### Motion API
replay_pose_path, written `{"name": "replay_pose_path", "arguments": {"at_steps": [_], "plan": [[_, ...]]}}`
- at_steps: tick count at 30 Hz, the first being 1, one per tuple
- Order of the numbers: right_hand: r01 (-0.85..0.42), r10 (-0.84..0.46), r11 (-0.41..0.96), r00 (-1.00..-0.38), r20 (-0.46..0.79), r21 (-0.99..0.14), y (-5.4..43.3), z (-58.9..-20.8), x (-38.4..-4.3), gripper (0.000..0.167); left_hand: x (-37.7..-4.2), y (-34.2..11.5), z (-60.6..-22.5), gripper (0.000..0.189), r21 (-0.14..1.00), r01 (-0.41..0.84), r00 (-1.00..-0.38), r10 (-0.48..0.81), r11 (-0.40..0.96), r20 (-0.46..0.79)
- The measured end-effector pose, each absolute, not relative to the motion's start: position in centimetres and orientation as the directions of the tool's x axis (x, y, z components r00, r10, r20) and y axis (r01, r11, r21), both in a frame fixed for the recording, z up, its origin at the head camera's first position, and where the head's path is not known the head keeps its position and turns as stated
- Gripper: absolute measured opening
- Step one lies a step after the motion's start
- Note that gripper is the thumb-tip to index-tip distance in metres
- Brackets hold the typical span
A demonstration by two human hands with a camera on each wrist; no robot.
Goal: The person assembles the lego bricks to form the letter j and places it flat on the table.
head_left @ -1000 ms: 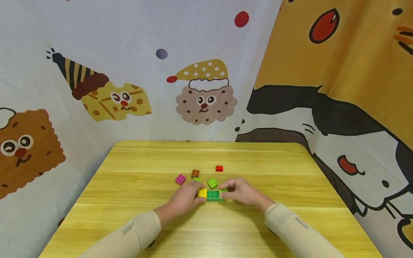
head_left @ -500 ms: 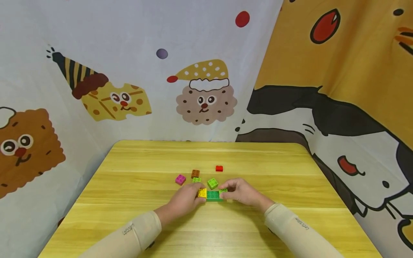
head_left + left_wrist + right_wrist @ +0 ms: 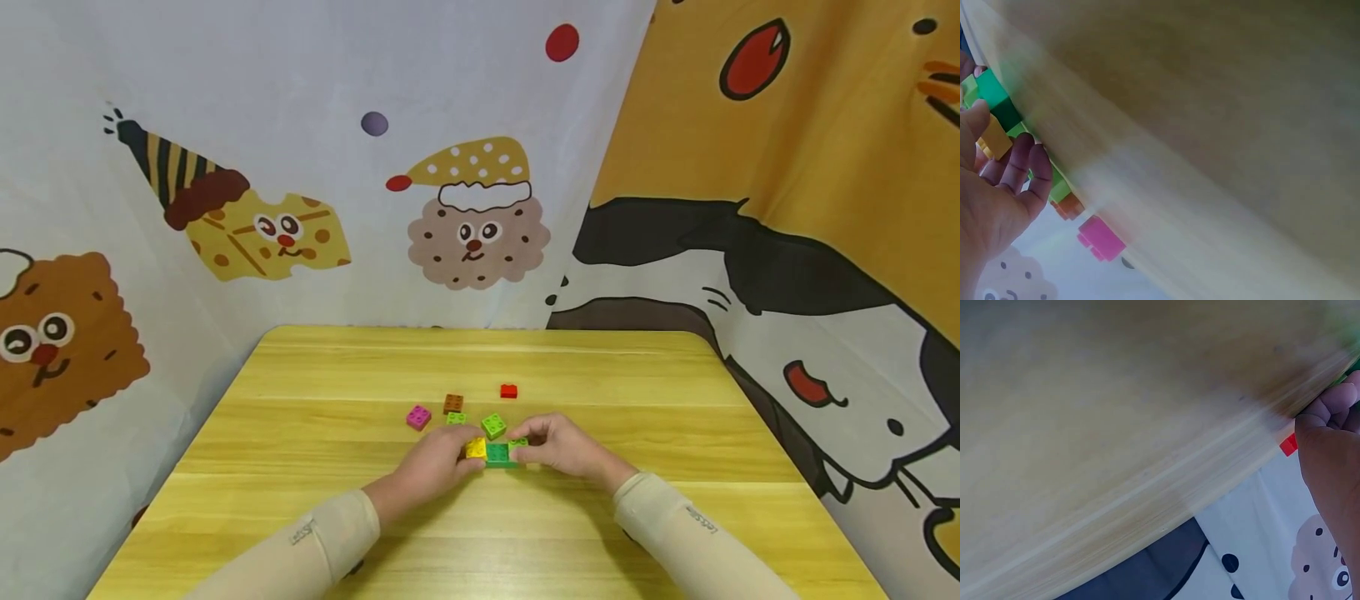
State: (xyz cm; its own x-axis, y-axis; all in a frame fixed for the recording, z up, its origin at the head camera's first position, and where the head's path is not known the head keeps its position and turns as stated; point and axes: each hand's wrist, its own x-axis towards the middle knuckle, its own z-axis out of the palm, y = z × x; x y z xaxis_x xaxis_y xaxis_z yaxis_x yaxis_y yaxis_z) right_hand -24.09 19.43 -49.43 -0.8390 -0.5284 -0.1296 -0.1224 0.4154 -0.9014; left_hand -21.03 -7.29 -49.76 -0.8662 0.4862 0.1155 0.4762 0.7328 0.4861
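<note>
My left hand pinches a yellow toy building brick between thumb and fingers, at the left end of a longer dark green brick. At the other end, my right hand pinches a light green brick that sits on the dark green one. In the left wrist view the yellow brick is tilted beside the dark green brick; whether their studs are joined cannot be told. The right wrist view shows my right hand, with its fingertips and bricks mostly cut off.
Just beyond the hands lie two loose light green bricks, one in the middle and one partly behind my left hand. A brown brick, a magenta brick and a red brick lie farther back on the wooden table.
My left hand and the yellow brick have shifted slightly to the right, so less of the dark green brick shows. My right hand stays in place.
</note>
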Motion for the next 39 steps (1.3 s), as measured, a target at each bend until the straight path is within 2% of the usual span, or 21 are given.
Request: {"name": "replay_pose_path", "arguments": {"at_steps": [11,17,25,35,39], "plan": [[-0.129,-0.536,0.417,-0.834,-0.129,-0.9,19.2,-49.5,-24.2,0.033,-21.4,-7.2,-49.7,0.04,0.466,0.506,-0.851,0.507,0.726,0.133],[-0.127,-0.538,0.419,-0.832,-0.133,-0.899,19.2,-49.8,-24.2,0.034,-21.6,-6.8,-49.2,0.035,0.461,0.479,-0.861,0.503,0.747,0.081],[-0.112,-0.534,0.417,-0.833,-0.143,-0.902,19.5,-49.6,-24.0,0.034,-22.2,-5.5,-47.0,0.031,0.363,0.486,-0.855,0.518,0.795,0.012],[-0.117,-0.542,0.431,-0.826,-0.153,-0.895,19.5,-49.5,-24.5,0.031,-23.1,-5.4,-46.5,0.023,0.385,0.479,-0.857,0.516,0.789,0.008],[-0.117,-0.543,0.426,-0.826,-0.15,-0.897,19.5,-49.4,-24.4,0.032,-23.1,-5.2,-46.3,0.02,0.356,0.478,-0.86,0.51,0.803,0.004]]}}
